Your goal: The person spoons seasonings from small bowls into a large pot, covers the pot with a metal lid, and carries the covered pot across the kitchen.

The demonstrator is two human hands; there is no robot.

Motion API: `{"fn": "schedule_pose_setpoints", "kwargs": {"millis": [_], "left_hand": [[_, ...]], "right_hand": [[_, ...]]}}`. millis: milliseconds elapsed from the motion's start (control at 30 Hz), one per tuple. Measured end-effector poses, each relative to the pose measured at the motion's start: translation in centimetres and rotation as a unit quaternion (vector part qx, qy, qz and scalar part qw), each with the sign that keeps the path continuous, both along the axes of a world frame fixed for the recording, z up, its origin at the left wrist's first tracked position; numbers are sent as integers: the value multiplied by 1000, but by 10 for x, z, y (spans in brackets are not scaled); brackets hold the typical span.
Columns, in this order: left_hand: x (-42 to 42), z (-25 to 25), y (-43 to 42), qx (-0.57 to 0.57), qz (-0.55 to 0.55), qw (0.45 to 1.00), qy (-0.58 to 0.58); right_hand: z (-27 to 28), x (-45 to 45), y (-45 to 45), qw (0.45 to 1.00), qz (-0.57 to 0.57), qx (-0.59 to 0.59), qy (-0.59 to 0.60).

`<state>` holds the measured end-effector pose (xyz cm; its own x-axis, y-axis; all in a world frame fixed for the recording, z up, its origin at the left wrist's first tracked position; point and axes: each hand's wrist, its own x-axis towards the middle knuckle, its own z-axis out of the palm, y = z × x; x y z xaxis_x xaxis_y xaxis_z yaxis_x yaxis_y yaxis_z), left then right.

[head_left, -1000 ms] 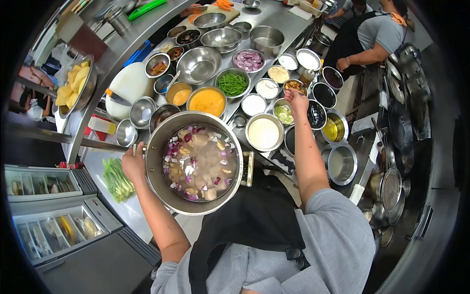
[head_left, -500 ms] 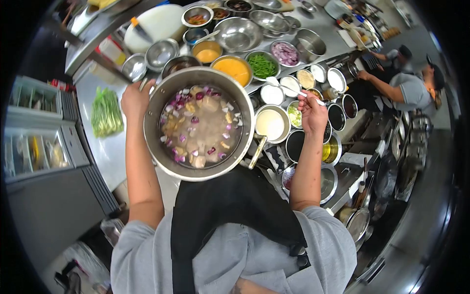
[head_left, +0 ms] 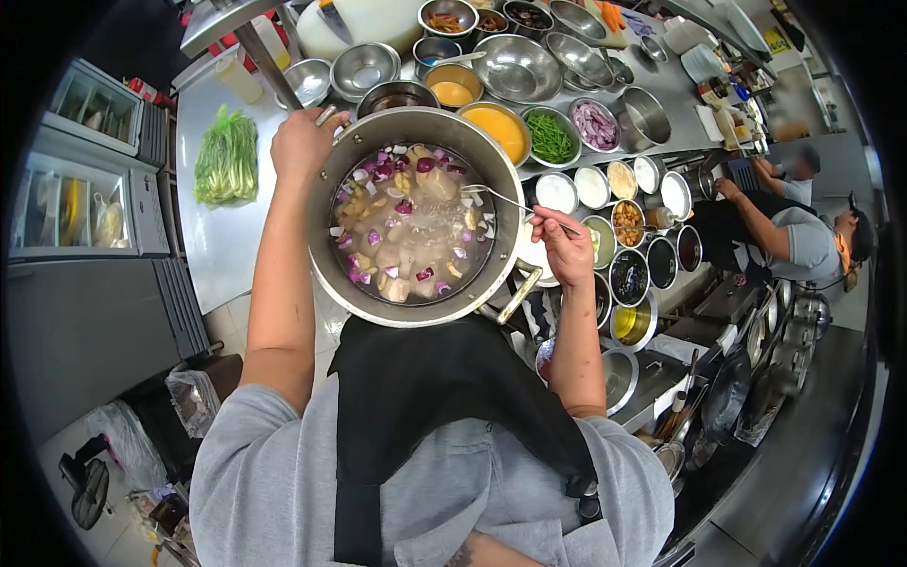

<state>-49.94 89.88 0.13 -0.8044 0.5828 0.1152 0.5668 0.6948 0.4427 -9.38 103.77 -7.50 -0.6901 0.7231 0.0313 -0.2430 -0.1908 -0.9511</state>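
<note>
My left hand [head_left: 304, 146] is closed around one side handle of a large metal pot [head_left: 326, 241], which I hold in front of my apron. Cloudy broth [head_left: 425, 222] in the pot carries chopped red onion [head_left: 403, 207] and pale chunks that look like meat. In my right hand [head_left: 564, 244], pinched by its thin handle, is a metal spoon [head_left: 507, 200]. Its bowl reaches over the pot's right rim, just above or at the broth; I cannot tell whether it touches. The pot's other handle [head_left: 518, 295] sits below my right hand, ungripped.
Beyond the pot stand bowls of orange liquid [head_left: 498, 130], chopped greens [head_left: 551, 137] and sliced red onion [head_left: 594, 125]. Several seasoning containers [head_left: 627, 223] line the right. Bagged green vegetables [head_left: 227, 159] lie on the left counter [head_left: 210, 255]. A co-worker [head_left: 789, 231] stands at the right.
The spoon, heaped with white powder earlier, has moved from above the seasoning containers to over the pot; no heap shows on it now. The view has shifted, and the pot appears farther right.
</note>
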Motion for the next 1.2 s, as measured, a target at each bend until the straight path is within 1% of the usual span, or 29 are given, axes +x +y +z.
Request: {"fn": "schedule_pose_setpoints", "kwargs": {"millis": [33,100,167,233,267,300,333,367,433,467,533,567,633,667,700,733,767,800,833,867,900,933,1000,1033,1100,1133,1167,1200], "left_hand": [[0,-1,0,-1,-2,1000,3],[-1,0,1,-6,-2,1000,-17],[-4,-4,2,-7,-10,1000,-6],[-5,-5,2,-9,-19,1000,3],[-5,-5,1,-4,-12,1000,-8],[-4,-5,1,2,-7,1000,-18],[-5,-5,2,2,-4,1000,-14],[-4,-5,2,2,-11,1000,-11],[-1,0,2,-3,-6,1000,-19],[0,3,2,-14,-14,999,-32],[1,3,2,-15,-20,999,-21],[0,2,3,-13,-21,1000,-12],[-3,-3,2,-21,-20,1000,8],[-5,-6,4,-25,-13,999,23],[-8,-8,3,-9,-25,999,25],[-17,-18,4,-16,-42,998,41],[-2,0,5,-24,-48,998,40],[-2,1,6,-33,-53,998,24],[-10,-8,-4,-18,-58,998,16],[-15,-16,-7,-4,-64,998,8],[-5,-4,6,-15,-62,998,24],[-7,-6,10,-10,-69,997,43],[-10,-14,6,-4,-86,994,66],[-8,-14,7,0,-77,994,81],[-5,-8,6,8,-72,992,102],[-2,-3,6,-5,-67,995,74],[1,1,8,-17,-60,997,46],[2,1,8,-10,-60,997,50]], "right_hand": [[-3,2,2,1000,-2,-1,3],[-8,3,7,994,-9,83,-70],[-7,3,7,995,-18,85,-57],[-5,5,3,997,-13,-17,75],[-4,6,3,997,-20,-17,79],[2,4,5,999,-14,50,-2],[6,4,6,990,-7,115,-84],[3,5,5,990,-14,115,-81],[1,5,4,999,-23,34,3],[1,6,5,999,-28,31,6],[14,3,6,989,-13,117,-94],[14,3,6,989,-21,114,-92],[13,5,8,997,-57,35,-26],[14,6,11,995,-85,-8,43],[12,12,19,989,-116,-38,78],[16,21,28,981,-150,-56,105],[20,31,39,971,-184,-73,132],[14,44,56,964,-228,-56,125],[3,57,75,959,-246,-54,132],[-12,72,96,941,-326,-22,91],[-27,87,112,914,-404,7,49],[-42,101,130,907,-417,10,56],[-77,122,149,880,-461,52,-102],[-88,126,154,876,-469,52,-95],[-114,128,162,855,-445,127,-234],[-120,127,164,843,-435,166,-267],[-125,128,167,842,-440,167,-262],[-124,126,159,827,-428,192,-308]]}}
